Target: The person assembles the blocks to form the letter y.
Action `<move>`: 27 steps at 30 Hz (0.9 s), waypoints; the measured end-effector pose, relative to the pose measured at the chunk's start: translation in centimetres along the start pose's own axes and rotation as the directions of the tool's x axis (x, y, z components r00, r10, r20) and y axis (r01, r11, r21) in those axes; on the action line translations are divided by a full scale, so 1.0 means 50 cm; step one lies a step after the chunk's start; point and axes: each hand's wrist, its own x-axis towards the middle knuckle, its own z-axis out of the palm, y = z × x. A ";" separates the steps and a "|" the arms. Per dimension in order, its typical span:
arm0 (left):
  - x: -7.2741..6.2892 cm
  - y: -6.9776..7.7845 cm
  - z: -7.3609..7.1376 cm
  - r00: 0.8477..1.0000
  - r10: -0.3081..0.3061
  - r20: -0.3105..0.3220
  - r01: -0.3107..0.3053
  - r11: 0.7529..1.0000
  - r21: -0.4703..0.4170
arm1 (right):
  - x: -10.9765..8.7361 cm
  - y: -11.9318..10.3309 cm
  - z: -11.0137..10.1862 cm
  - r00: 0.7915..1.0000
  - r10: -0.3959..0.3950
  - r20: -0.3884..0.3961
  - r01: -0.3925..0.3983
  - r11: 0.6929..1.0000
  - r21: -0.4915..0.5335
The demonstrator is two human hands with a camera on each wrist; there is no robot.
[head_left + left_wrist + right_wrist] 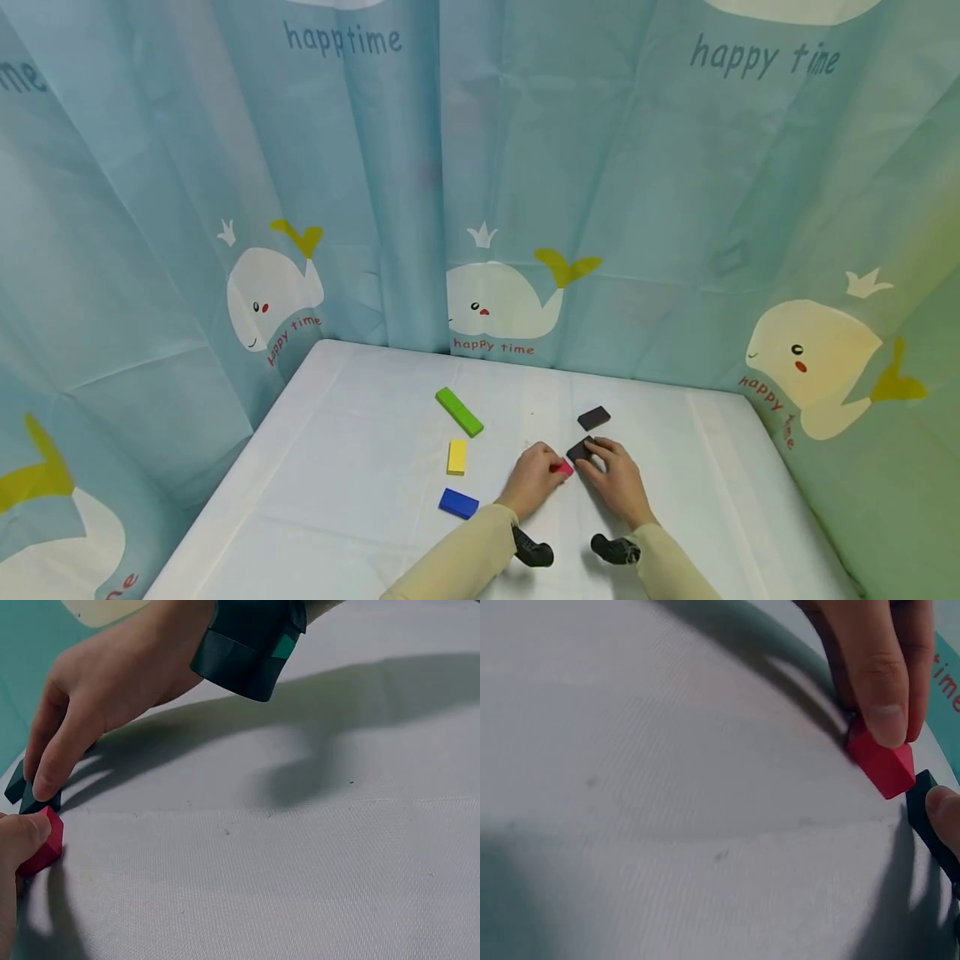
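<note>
Red block (564,468) is pinched by fingers of left hand (531,479), black block (577,452) beside it by right hand (619,482); curtain (510,192) beyond it reads "happy time", right wrist view shows only "time"

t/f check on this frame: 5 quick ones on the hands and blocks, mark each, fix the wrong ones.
1. The left hand pinches the red block. True.
2. The right hand holds nothing. False: it grips the near black block.
3. In the head view, the yellow block lies between the green bar and the blue block. True.
4. The green bar is nearer the person than the blue block. False: the blue block is nearer.
5. The far black block touches the red block. False: it lies apart from it, beyond the near black block.
</note>
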 end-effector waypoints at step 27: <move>-0.002 0.009 -0.007 1.000 -0.019 -0.012 0.019 0.999 -0.042 | 0.007 -0.015 0.004 0.978 0.178 0.105 -0.189 0.977 0.101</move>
